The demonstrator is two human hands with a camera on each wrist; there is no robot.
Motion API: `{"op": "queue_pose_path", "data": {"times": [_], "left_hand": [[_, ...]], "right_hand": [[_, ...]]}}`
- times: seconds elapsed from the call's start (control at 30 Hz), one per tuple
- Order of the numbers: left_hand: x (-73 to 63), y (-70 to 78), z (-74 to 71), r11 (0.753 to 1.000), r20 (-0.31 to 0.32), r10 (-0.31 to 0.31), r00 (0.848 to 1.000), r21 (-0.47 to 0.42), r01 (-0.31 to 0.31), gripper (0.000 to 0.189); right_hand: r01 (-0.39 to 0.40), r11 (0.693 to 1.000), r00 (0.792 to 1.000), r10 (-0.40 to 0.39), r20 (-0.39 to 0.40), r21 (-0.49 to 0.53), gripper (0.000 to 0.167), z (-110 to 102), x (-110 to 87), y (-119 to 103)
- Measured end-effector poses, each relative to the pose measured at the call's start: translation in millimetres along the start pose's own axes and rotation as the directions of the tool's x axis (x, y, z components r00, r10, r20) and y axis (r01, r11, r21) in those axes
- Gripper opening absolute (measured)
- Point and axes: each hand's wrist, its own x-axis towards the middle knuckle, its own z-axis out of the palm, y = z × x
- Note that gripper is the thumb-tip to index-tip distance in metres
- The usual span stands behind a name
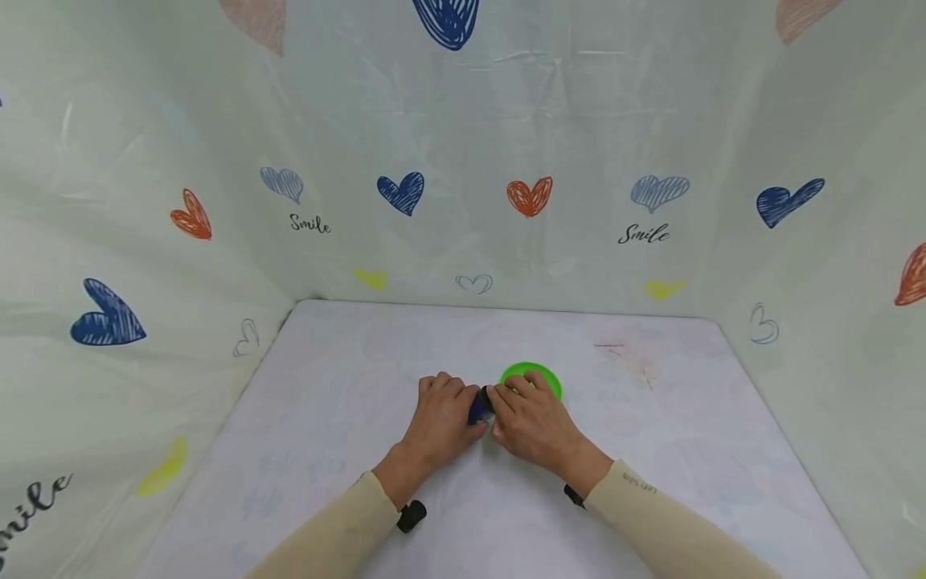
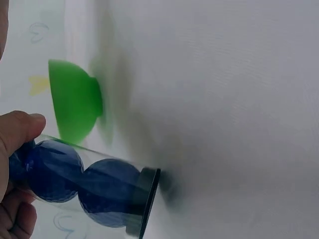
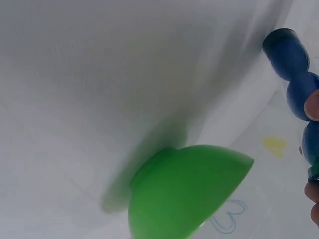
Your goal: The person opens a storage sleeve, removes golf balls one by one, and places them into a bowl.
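A clear tube of blue dimpled balls, with a black cap on its upper end, is between my two hands. My left hand grips the tube around its body, thumb on one side and fingers on the other. On the upper cap, my right hand has its curled fingers and thumb. In the left wrist view the tube's lower black cap is close to the table; whether it touches I cannot tell. Blue balls show through the wall.
A green bowl stands upright on the white table, just beyond my right hand and partly hidden by it. A pale curtain with printed hearts rises behind the table and along both sides.
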Motion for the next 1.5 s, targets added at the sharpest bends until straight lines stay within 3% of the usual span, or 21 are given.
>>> {"op": "queue_pose_path", "data": {"times": [0.23,0.5,0.67,0.83,0.97,1.07,1.23,1.5], "left_hand": [[4.4,2.8,-5.7,0.996,0.059,-0.043,0.997,-0.08,0.048,0.047],[6.8,2.5,-6.7,0.991,0.119,-0.058,0.991,-0.112,0.071,0.046],[6.9,3.8,-5.4,0.981,0.111,-0.083,0.99,-0.164,0.101,0.046],[7.9,6.6,-0.5,0.952,0.056,-0.148,0.987,-0.263,0.158,0.048],[8.3,7.3,1.9,0.917,0.084,-0.214,0.973,-0.327,0.23,0.05],[9.2,6.4,2.1,0.905,0.114,-0.234,0.965,-0.338,0.26,0.051],[9.9,4.3,0.3,0.926,0.077,-0.224,0.971,-0.294,0.237,0.052],[6.1,0.2,0.0,0.98,0.016,-0.163,0.986,-0.109,0.164,0.054]], "right_hand": [[0.037,0.999,0.999,-0.037,0.023,-0.015,0.038,-1.9,3.5,7.0],[0.05,0.998,0.998,-0.052,0.04,0.039,0.035,-2.6,5.4,8.7],[0.047,0.998,0.998,-0.05,0.042,0.052,0.036,-4.7,7.6,10.2],[0.017,0.997,0.998,-0.021,0.061,0.072,0.038,-14.0,18.0,12.1],[0.021,0.995,0.996,-0.029,0.086,0.095,0.036,-19.3,26.2,14.1],[0.025,0.993,0.996,-0.036,0.088,0.114,0.035,-19.5,28.6,16.8],[0.056,0.988,0.993,-0.07,0.094,0.145,0.034,-18.2,31.1,21.9],[0.107,0.986,0.987,-0.122,0.108,0.129,0.033,-15.2,32.2,24.2]]}}
